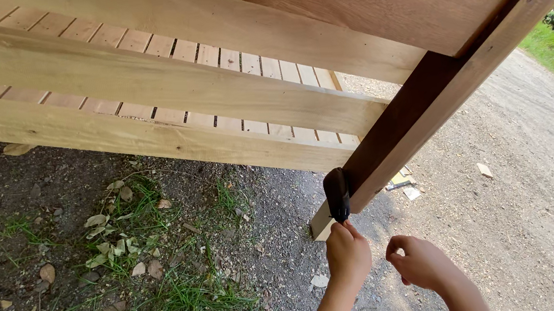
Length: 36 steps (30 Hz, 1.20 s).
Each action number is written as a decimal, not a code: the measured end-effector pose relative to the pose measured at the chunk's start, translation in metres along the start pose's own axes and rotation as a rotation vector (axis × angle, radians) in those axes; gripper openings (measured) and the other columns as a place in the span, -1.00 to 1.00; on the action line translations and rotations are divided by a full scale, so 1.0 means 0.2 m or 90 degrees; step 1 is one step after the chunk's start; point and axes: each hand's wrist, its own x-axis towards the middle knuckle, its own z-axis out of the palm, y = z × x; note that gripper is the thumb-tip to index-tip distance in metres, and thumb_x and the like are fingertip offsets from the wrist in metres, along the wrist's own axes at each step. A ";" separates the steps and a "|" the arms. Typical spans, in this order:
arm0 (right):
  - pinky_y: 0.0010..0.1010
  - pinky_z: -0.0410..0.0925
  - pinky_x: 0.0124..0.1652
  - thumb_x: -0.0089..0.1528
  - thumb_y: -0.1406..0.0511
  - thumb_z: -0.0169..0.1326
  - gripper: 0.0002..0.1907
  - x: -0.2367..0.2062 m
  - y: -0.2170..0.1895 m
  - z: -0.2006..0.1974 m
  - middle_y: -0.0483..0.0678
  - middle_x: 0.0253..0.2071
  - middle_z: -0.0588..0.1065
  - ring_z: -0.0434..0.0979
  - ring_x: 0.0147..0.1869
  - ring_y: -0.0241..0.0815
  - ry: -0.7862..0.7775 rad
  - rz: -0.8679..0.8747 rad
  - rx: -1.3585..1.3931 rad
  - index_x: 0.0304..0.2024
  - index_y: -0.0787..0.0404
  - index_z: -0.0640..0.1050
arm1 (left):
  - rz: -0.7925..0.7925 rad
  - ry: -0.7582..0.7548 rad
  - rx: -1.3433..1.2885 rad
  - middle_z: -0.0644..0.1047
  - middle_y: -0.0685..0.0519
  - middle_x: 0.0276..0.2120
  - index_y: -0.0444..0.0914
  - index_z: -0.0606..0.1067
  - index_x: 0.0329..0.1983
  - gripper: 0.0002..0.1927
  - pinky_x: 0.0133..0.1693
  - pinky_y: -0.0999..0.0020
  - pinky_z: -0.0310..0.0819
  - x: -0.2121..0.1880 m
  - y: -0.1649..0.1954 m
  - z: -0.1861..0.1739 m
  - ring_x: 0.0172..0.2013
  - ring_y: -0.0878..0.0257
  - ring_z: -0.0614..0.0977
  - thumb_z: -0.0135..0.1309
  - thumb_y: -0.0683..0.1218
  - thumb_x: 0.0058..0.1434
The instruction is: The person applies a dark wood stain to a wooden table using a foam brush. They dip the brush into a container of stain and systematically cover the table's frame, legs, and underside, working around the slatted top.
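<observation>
Here, black brush (337, 194) directly above left hand (348, 252).

A glossy black brush (337, 195), seemingly plastic, is gripped by the left hand (347, 252) against a dark-stained, smooth wooden leg (429, 109), while pale, bare, matt timber rails (144, 134) and slats are seen above the grip and rough gravel ground (517, 216) below it.
</observation>
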 end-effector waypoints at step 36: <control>-0.35 0.48 -0.30 0.26 0.27 0.05 -0.80 0.18 0.15 0.04 -0.01 -0.52 0.59 0.63 -0.48 -0.22 0.009 -0.060 0.239 -0.17 0.20 0.64 | 0.260 0.002 0.066 0.57 -0.44 -0.29 -0.50 0.43 -0.17 -0.60 -0.14 -0.05 0.56 0.06 0.98 -0.04 -0.18 -0.33 0.64 -0.23 -0.02 0.44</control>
